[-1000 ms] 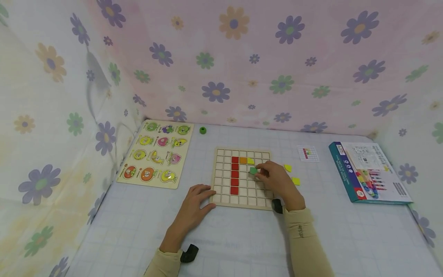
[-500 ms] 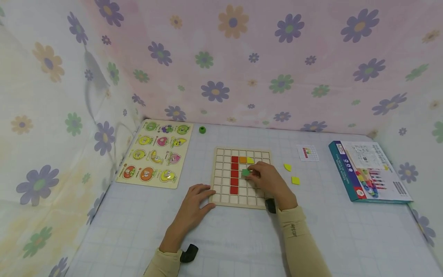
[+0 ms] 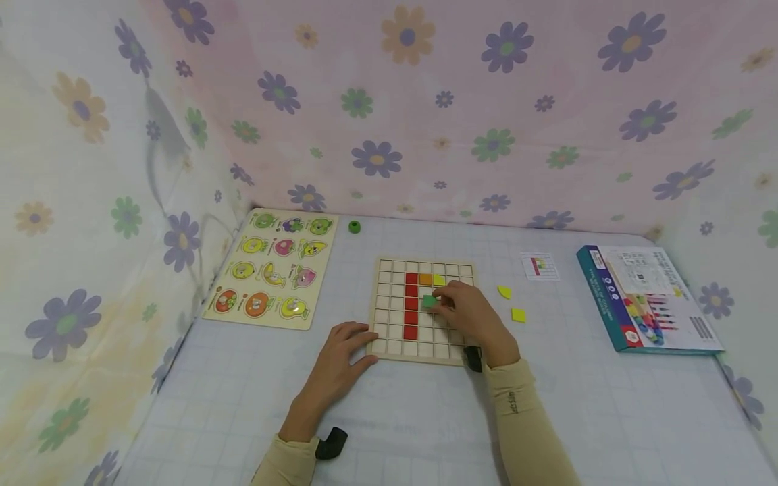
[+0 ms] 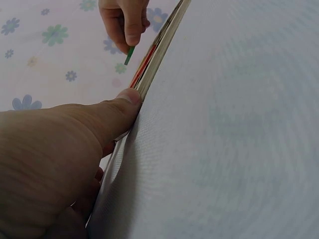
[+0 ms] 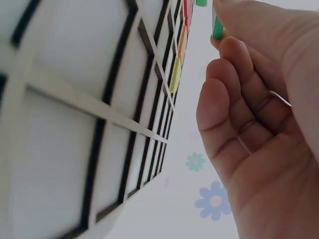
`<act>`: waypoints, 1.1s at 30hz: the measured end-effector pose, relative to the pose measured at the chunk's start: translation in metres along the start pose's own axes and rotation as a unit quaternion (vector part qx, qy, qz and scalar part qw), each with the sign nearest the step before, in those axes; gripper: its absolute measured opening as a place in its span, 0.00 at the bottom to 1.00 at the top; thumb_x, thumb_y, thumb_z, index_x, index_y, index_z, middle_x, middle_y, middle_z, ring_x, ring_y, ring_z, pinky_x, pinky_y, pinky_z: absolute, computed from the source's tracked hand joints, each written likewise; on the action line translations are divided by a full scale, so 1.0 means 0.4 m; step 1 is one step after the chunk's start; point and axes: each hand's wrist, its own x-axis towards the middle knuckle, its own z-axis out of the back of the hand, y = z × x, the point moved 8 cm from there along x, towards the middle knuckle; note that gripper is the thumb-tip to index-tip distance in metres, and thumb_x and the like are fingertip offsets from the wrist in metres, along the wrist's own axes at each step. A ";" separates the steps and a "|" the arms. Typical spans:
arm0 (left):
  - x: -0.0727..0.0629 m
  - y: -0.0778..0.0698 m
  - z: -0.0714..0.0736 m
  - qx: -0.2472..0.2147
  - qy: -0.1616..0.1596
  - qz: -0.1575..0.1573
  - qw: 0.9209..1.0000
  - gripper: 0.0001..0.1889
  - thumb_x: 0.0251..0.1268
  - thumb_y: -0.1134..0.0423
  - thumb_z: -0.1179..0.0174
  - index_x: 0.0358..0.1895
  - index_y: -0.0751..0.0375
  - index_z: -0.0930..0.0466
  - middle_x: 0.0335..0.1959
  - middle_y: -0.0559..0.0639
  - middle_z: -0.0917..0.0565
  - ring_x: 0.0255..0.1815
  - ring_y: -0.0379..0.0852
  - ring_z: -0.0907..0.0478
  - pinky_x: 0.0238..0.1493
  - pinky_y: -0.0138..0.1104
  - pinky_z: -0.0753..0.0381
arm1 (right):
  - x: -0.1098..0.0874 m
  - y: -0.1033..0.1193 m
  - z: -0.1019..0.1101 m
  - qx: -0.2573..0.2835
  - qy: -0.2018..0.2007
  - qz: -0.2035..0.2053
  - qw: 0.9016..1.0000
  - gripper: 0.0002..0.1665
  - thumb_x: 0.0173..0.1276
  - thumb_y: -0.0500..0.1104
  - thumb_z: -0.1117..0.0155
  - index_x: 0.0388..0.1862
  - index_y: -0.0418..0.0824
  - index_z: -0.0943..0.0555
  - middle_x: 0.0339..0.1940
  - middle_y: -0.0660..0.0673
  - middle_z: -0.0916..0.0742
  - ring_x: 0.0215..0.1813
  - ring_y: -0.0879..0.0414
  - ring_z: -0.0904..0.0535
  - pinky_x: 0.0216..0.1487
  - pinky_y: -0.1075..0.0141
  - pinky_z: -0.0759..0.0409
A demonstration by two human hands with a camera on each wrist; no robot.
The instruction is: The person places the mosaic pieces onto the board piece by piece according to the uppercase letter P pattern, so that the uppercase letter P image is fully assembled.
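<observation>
My right hand (image 3: 471, 312) pinches a green square tile (image 3: 429, 302) between thumb and fingertips, over the middle of a wooden grid board (image 3: 395, 347). In the left wrist view the same tile (image 4: 129, 55) is held on edge, a little off the board's face. A column of red tiles (image 3: 410, 317) fills one line of cells, with an orange tile (image 3: 425, 279) and a yellow tile (image 3: 439, 279) along the top beside it. My left hand (image 3: 337, 361) rests at the board's lower left edge, fingers loosely extended and thumb touching the rim.
Right of the board lie a yellow rounded piece (image 3: 504, 292) and a yellow square tile (image 3: 518, 315). Beyond them are a pattern card (image 3: 539, 266) and a flat box (image 3: 653, 304). A fruit puzzle board (image 3: 316, 283) lies left, near a green bead (image 3: 354, 227).
My right hand has carried the green tile leftward across the grid, closer to the red column, then held nearly still. The left hand has stayed at the board's edge.
</observation>
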 end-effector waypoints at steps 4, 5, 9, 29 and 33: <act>0.001 -0.001 0.001 0.002 0.000 0.000 1.000 0.21 0.61 0.56 0.27 0.58 0.49 0.14 0.64 0.47 0.21 0.73 0.49 0.33 0.74 0.48 0.28 | 0.003 0.004 -0.005 0.002 0.003 0.007 1.000 0.17 0.67 0.46 0.26 0.49 0.37 0.13 0.32 0.49 0.17 0.35 0.58 0.25 0.40 0.61 0.21; 0.001 0.000 0.001 0.002 0.000 0.001 1.000 0.21 0.61 0.56 0.27 0.58 0.49 0.14 0.64 0.47 0.21 0.73 0.49 0.33 0.74 0.48 0.28 | 0.004 0.004 -0.007 0.002 0.004 0.008 1.000 0.17 0.66 0.45 0.26 0.49 0.37 0.13 0.32 0.49 0.17 0.35 0.58 0.25 0.40 0.62 0.21; 0.000 0.000 0.002 0.002 0.001 0.004 1.000 0.21 0.61 0.57 0.27 0.58 0.49 0.14 0.64 0.47 0.21 0.73 0.50 0.33 0.74 0.48 0.28 | 0.008 0.003 -0.013 0.003 0.005 0.008 1.000 0.16 0.66 0.45 0.26 0.48 0.37 0.13 0.32 0.49 0.17 0.35 0.57 0.24 0.40 0.61 0.21; -0.002 -0.001 0.000 0.001 0.000 0.001 1.000 0.21 0.61 0.56 0.26 0.58 0.48 0.15 0.65 0.46 0.21 0.73 0.49 0.33 0.74 0.48 0.28 | 0.014 0.006 -0.032 -0.001 0.028 -0.019 0.999 0.13 0.67 0.42 0.27 0.47 0.38 0.13 0.34 0.49 0.15 0.38 0.56 0.24 0.43 0.63 0.22; -0.001 -0.001 0.001 0.003 0.001 0.003 1.000 0.21 0.61 0.56 0.27 0.58 0.48 0.15 0.65 0.46 0.21 0.73 0.49 0.33 0.74 0.48 0.28 | 0.015 0.003 -0.032 -0.001 0.025 -0.023 0.999 0.14 0.67 0.42 0.28 0.48 0.37 0.13 0.36 0.48 0.14 0.39 0.56 0.22 0.45 0.60 0.19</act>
